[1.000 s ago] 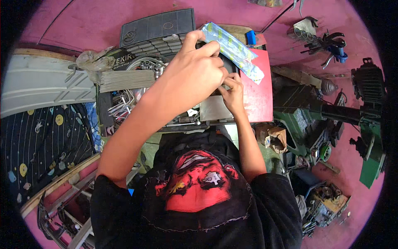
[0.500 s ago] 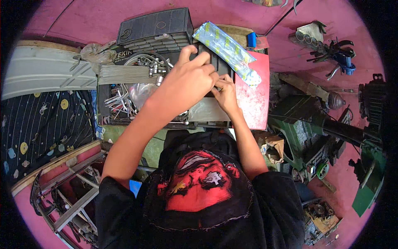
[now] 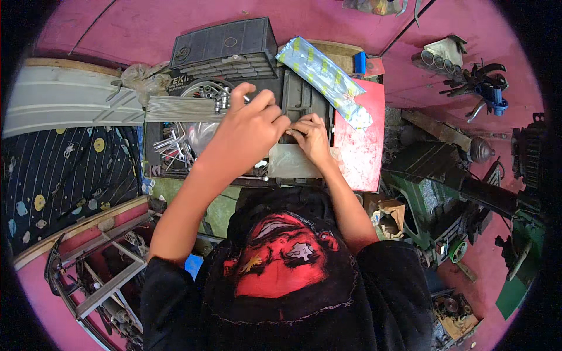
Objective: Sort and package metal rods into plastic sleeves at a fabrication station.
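Observation:
My left hand (image 3: 252, 123) is raised over the middle of the tool-strewn bench, its fingers curled. A small metallic end (image 3: 246, 98) shows beside its index finger; the rest is hidden. Close by on the right, my right hand (image 3: 311, 139) has thumb and fingers drawn together at the front part of a black moulded tray (image 3: 298, 96). Whatever they pinch is too small to make out. A cloudy flat sheet (image 3: 294, 162) lies beneath my right wrist. Left of my hands are chrome sockets (image 3: 221, 100), a bundle of thin rods (image 3: 181, 109) and several wrenches (image 3: 170, 145).
At the back stands a dark drawer cabinet (image 3: 225, 50). A silver-blue wrapper (image 3: 322, 73) lies across the tray and a red panel (image 3: 366, 140). Pliers (image 3: 483, 82) hang on the pink wall. To the right is a green machine (image 3: 418, 175); at lower left, a metal frame (image 3: 111, 289).
Both hands have shifted slightly toward me and left, uncovering more of the black tray. The fingers of my left hand have turned, and a metallic end now shows there.

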Demonstrator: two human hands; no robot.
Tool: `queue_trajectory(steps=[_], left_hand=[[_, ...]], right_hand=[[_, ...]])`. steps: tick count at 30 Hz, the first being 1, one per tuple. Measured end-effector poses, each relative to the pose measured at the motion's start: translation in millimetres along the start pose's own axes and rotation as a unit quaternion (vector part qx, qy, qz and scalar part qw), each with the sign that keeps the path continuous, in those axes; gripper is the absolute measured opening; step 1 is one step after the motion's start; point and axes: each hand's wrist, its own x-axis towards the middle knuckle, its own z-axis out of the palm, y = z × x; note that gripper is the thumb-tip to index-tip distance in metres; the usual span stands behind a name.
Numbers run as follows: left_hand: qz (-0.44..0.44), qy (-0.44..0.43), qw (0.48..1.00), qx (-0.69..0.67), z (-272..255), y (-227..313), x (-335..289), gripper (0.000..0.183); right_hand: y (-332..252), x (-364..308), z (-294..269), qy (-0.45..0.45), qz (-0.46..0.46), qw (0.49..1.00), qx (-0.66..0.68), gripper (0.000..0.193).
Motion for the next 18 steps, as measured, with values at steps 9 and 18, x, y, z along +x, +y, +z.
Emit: queue_trajectory(steps=[9, 18], left_hand=[[-0.112, 0.069, 0.991, -0.014, -51, -37, -49, 0.02], [-0.133, 0.051, 0.98, -0.136, 23, -57, -104, 0.019]], right_hand=[[-44, 17, -32, 0.048, -0.054, 0.997, 0.006, 0.018], [-94, -18, -82, -0.043, -0.01, 0.983, -0.179, 0.026]])
